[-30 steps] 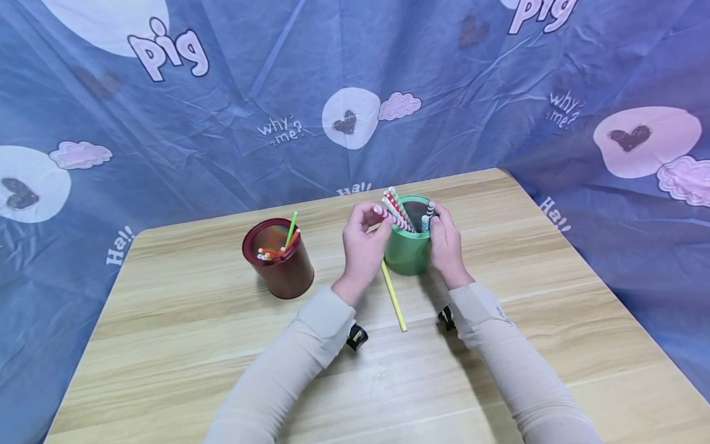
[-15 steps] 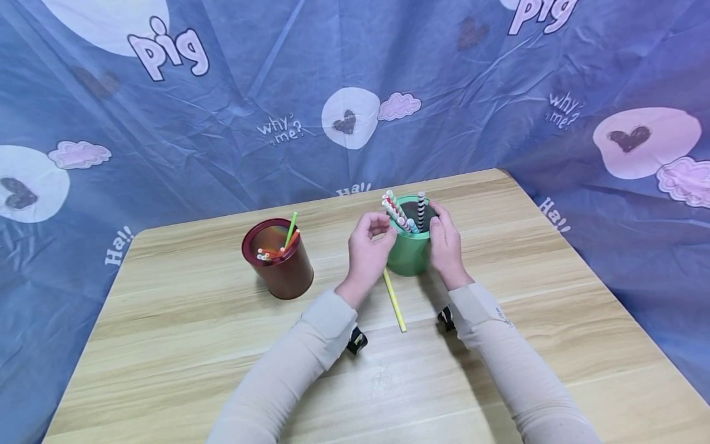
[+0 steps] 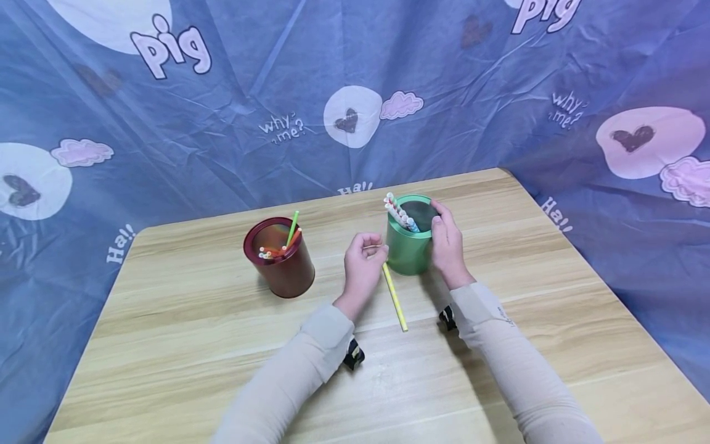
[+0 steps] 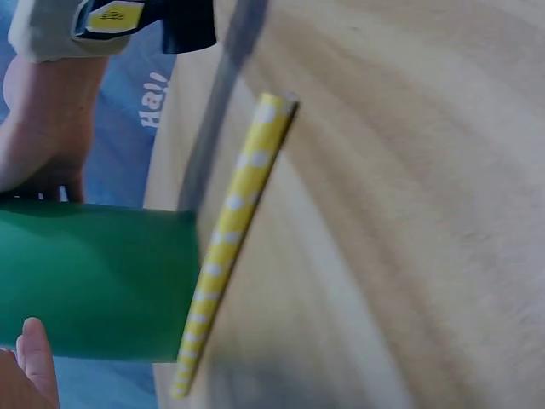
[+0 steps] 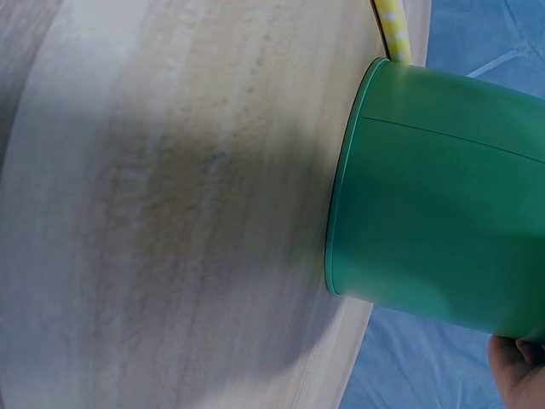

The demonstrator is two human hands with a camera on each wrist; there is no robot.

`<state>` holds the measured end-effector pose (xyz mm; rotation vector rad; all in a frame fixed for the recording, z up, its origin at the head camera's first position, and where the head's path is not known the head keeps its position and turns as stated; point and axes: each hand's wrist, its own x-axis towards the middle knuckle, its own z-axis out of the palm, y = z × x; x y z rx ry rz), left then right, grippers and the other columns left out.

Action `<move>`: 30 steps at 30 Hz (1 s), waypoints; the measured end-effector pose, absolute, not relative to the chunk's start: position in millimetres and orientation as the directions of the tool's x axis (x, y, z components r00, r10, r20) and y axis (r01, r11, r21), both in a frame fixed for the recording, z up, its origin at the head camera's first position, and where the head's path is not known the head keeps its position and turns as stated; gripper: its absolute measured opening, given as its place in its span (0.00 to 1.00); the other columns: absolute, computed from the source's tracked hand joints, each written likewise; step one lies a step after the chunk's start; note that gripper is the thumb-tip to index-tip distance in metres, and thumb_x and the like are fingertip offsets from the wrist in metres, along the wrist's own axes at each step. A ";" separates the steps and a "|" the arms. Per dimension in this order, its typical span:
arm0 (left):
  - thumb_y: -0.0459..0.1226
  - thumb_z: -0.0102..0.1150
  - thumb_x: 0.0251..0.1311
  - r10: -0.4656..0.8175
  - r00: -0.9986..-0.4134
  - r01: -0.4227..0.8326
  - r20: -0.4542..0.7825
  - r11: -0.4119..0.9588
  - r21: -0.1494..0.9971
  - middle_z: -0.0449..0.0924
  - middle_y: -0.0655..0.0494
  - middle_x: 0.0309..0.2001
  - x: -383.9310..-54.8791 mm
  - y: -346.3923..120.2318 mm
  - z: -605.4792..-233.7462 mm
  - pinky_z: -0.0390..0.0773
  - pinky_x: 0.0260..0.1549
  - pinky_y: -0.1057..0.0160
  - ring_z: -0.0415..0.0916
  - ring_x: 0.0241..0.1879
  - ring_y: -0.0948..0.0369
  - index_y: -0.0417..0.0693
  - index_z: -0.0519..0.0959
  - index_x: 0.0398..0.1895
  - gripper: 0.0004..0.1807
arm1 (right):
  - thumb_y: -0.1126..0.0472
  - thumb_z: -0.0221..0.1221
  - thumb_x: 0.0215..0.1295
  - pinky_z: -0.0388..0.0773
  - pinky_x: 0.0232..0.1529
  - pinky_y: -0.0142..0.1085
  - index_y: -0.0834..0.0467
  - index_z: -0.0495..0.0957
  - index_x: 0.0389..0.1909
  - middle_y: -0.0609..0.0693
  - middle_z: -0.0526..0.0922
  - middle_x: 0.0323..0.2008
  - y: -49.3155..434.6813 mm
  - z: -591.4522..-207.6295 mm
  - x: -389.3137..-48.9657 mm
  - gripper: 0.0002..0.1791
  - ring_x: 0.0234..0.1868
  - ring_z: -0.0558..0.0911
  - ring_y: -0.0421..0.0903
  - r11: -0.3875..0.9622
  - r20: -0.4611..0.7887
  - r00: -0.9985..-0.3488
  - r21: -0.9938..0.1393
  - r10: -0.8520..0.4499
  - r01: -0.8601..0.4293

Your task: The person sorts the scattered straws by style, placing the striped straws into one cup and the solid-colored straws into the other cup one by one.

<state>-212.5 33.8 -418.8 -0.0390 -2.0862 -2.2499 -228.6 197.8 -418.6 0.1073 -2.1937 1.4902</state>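
Note:
A green can (image 3: 407, 253) stands upright, several patterned paper straws (image 3: 400, 213) leaning at the left of its mouth. My right hand (image 3: 448, 253) grips its right side, thumb at the front and fingers over the rim. Left of the can hovers my left hand (image 3: 362, 265), fingers loosely bent and nothing visible between them. A yellow paper straw (image 3: 395, 299) with white dots lies on the table just below those fingertips. In the left wrist view the straw (image 4: 226, 239) runs along the can's base, and my left fingers (image 4: 38, 358) show beside the can wall.
To the left stands a dark red can (image 3: 285, 271) holding several straws, with a green straw (image 3: 292, 228) sticking up. Both cans are on a wooden table (image 3: 183, 320). A blue printed cloth (image 3: 233, 123) hangs behind it and at the sides.
My left hand has left the straws at the green can's mouth and moved down toward the yellow straw. The black-striped straw no longer shows above the rim. My right hand stays on the can.

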 end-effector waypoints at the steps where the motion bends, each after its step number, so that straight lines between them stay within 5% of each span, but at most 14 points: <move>1: 0.24 0.57 0.51 -0.037 -0.998 0.058 0.056 -0.080 0.995 0.76 0.39 0.44 -211.7 33.8 -421.0 0.79 0.37 0.64 0.76 0.37 0.58 0.34 0.74 0.41 0.12 | 0.62 0.35 0.71 0.55 0.67 0.43 0.65 0.62 0.64 0.60 0.66 0.64 198.6 -420.2 -229.6 0.24 0.67 0.61 0.52 0.409 0.434 -0.879 -0.852 0.200 -0.327; 12: 0.25 0.59 0.48 -0.079 -0.994 -0.066 -0.070 -0.050 0.997 0.75 0.43 0.42 -209.3 34.1 -448.1 0.78 0.25 0.68 0.76 0.31 0.62 0.36 0.71 0.50 0.22 | 0.61 0.35 0.71 0.55 0.67 0.44 0.65 0.63 0.64 0.60 0.65 0.64 196.7 -417.0 -227.2 0.24 0.67 0.61 0.52 0.409 0.432 -0.879 -0.853 0.203 -0.324; 16: 0.26 0.60 0.48 -0.087 -0.989 -0.119 -0.119 -0.005 0.993 0.76 0.50 0.39 -208.2 34.7 -454.3 0.79 0.28 0.68 0.77 0.31 0.61 0.38 0.73 0.49 0.21 | 0.60 0.35 0.71 0.55 0.67 0.44 0.63 0.63 0.64 0.58 0.66 0.64 198.7 -420.7 -229.8 0.24 0.67 0.61 0.51 0.415 0.433 -0.878 -0.851 0.206 -0.322; 23: 0.27 0.62 0.47 -0.093 -0.980 -0.179 -0.176 0.024 0.983 0.77 0.47 0.40 -210.5 38.6 -462.8 0.80 0.29 0.68 0.76 0.31 0.63 0.39 0.74 0.49 0.21 | 0.66 0.35 0.70 0.55 0.67 0.45 0.69 0.62 0.63 0.64 0.65 0.63 190.4 -403.2 -218.6 0.23 0.67 0.61 0.55 0.386 0.419 -0.886 -0.865 0.201 -0.321; 30: 0.31 0.65 0.46 -0.110 -0.982 -0.176 -0.156 0.202 0.964 0.77 0.54 0.34 -213.6 43.1 -468.7 0.78 0.32 0.68 0.75 0.31 0.63 0.43 0.76 0.47 0.21 | 0.69 0.35 0.68 0.54 0.67 0.46 0.73 0.60 0.62 0.67 0.64 0.63 182.3 -385.8 -206.4 0.23 0.67 0.60 0.59 0.400 0.417 -0.887 -0.861 0.200 -0.315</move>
